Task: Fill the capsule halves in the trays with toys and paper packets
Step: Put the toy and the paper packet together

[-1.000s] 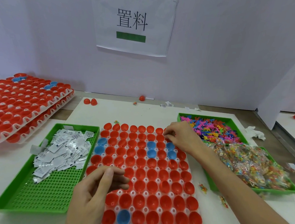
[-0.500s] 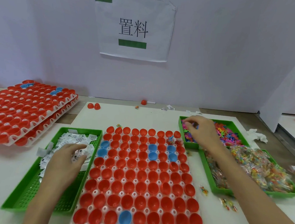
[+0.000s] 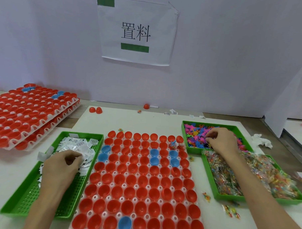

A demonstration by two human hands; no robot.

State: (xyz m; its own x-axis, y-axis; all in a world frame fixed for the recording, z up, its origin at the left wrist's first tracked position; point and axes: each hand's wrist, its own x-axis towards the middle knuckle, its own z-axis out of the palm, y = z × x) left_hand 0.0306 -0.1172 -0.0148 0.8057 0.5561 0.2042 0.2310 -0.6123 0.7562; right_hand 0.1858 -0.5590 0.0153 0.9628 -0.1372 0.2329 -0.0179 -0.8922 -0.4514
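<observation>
Both hands reach forward, palms down: left hand (image 3: 61, 165) curls its fingers, pinching packets (image 3: 76, 145) in the left tray (image 3: 30, 194); right hand (image 3: 221, 140) pinches toys (image 3: 196, 133) in the far right tray (image 3: 213, 124). Capsule halves (image 3: 140, 181) sit between.

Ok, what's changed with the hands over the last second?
The left hand moved left off the capsule tray into the paper packets and pinches some. The right hand moved right from the tray's far corner into the toys, fingers curled on them. A small toy now shows in that corner. Trays stayed put.
</observation>
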